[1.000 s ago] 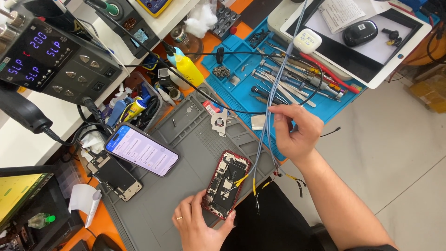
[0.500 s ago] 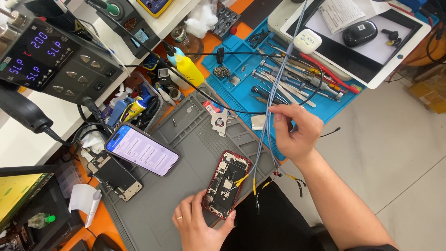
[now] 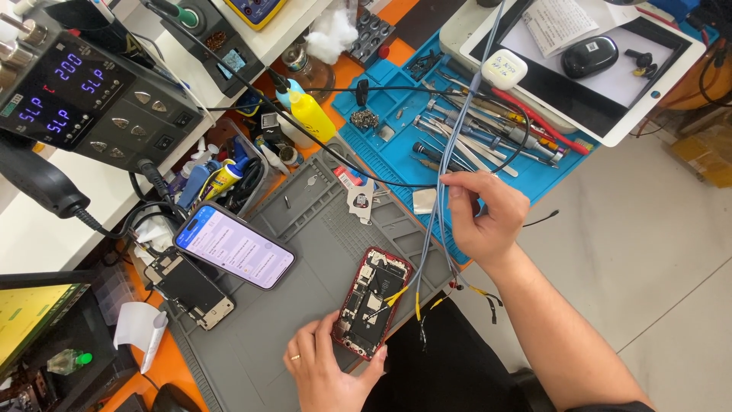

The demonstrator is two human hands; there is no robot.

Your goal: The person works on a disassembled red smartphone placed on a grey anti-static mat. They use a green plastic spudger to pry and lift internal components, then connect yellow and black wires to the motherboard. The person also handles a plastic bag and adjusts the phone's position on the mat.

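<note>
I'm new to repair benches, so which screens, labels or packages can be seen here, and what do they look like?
Lit phone: on the grey mat, left of the opened red phone; white screen.
Station display: top left, dark panel, purple digits.
Monitor: left edge, yellow-green screen.
Tablet: top right, white rim.
Yellow bottle: upper middle, blue cap.

The left hand (image 3: pixel 324 374) is cut off by the lower edge; tool tips on the blue mat (image 3: pixel 396 107) are too small.

Matt grey rubbery mat (image 3: pixel 305 305); glossy glass phone screen (image 3: pixel 233 246); shiny metal tweezers (image 3: pixel 465 145)

Lit phone (image 3: pixel 234 246) on grey mat (image 3: pixel 305 229), yellow bottle (image 3: pixel 311 114), tools on blue tray (image 3: pixel 396 107).
</note>
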